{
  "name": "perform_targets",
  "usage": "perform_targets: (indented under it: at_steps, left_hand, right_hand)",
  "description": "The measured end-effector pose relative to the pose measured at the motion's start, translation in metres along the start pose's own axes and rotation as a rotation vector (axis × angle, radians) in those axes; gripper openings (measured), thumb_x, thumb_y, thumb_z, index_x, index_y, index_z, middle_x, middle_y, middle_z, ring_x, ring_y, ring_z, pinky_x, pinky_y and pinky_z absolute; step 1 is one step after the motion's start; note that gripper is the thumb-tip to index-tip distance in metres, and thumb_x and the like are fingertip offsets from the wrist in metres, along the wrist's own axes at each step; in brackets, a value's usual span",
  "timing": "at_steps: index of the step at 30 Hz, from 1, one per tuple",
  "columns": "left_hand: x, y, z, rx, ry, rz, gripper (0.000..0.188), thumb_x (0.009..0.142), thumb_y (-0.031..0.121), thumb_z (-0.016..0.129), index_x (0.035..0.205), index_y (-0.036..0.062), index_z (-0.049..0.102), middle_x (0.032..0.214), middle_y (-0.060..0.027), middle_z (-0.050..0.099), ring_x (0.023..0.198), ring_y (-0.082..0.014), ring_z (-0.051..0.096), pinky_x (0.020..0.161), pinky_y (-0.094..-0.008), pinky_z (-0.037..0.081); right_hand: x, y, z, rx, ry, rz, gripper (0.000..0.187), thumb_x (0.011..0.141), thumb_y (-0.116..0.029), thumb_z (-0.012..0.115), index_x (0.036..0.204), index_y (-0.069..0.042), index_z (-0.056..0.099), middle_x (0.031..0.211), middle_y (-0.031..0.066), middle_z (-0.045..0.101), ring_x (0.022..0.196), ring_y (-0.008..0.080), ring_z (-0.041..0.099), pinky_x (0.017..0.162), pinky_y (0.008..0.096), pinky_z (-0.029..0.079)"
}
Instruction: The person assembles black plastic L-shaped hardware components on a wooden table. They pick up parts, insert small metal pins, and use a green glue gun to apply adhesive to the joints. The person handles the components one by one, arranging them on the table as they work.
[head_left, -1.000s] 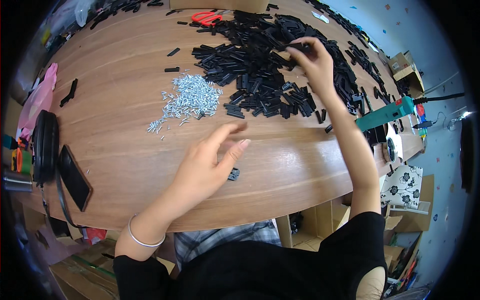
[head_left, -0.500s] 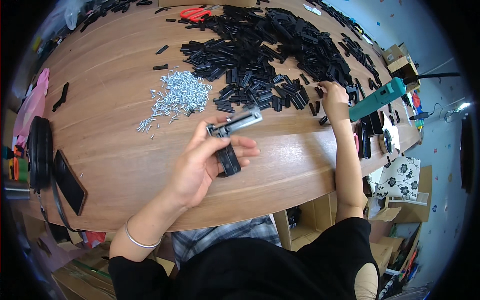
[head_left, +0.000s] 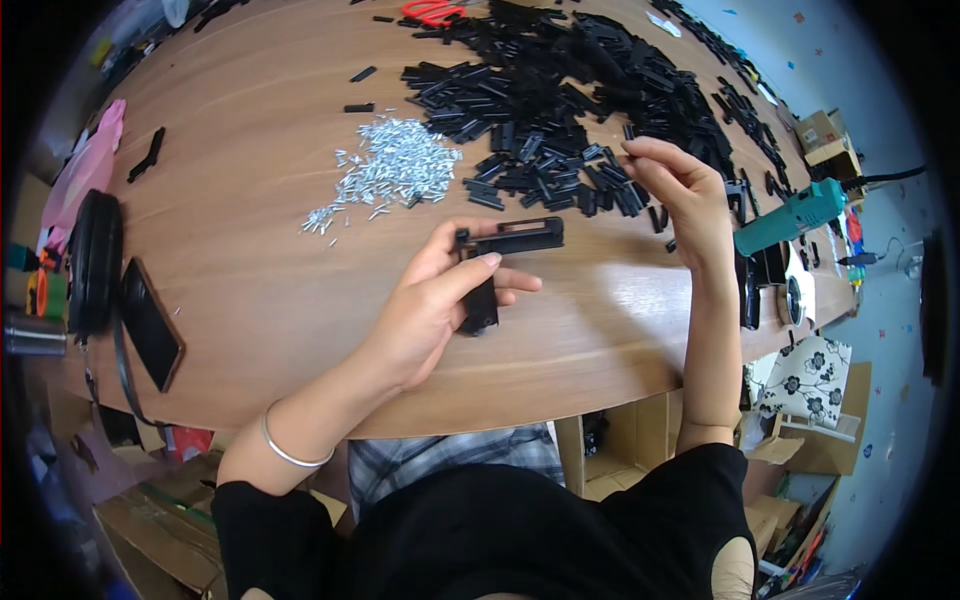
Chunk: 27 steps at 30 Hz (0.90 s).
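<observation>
My left hand (head_left: 415, 310) is wrapped round the grip of a black pistol-shaped plastic part (head_left: 520, 237), whose long upper section with an open slot points right above the table. The thumb presses on it near the corner, and the other fingers pass behind the grip. My right hand (head_left: 685, 195) is raised at the right edge of the black pile, thumb and forefinger pinched together. A small black plastic piece (head_left: 629, 131) shows at those fingertips, dark against the pile. Left of the pile lies a heap of small silver screws (head_left: 400, 165).
A large pile of black plastic pieces (head_left: 600, 70) covers the far table. Red-handled scissors (head_left: 432, 12) lie behind it. A teal electric screwdriver (head_left: 795, 218) with a black cable is at right. A phone (head_left: 150, 325) and black case (head_left: 95, 262) lie at left.
My right hand has lifted from the pieces at the pile's right edge, fingertips pinched. My left hand has turned the pistol-shaped part slightly. The whole view has shifted a little.
</observation>
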<state>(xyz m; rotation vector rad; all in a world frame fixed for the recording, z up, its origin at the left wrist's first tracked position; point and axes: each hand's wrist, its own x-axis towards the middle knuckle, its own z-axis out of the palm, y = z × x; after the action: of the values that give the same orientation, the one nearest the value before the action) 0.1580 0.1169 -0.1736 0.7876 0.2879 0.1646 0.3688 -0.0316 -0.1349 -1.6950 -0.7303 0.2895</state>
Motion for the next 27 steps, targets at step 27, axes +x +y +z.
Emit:
perform_targets:
  at_steps: [27]
  left_hand:
    - [0.002,-0.020,-0.007,0.586,0.119,0.581,0.042,0.074,0.024,0.077,0.093,0.0032,0.046,0.079,-0.0017,0.057,0.064,-0.0038,0.049,0.055,-0.0178,0.041]
  right_hand:
    - [-0.073,-0.005,0.096,0.201,-0.259,-0.262,0.007,0.083,0.005,0.058,0.090,0.004,0.060,0.110,0.0131,0.055,0.090,0.0125,0.057,0.075,0.0247,0.049]
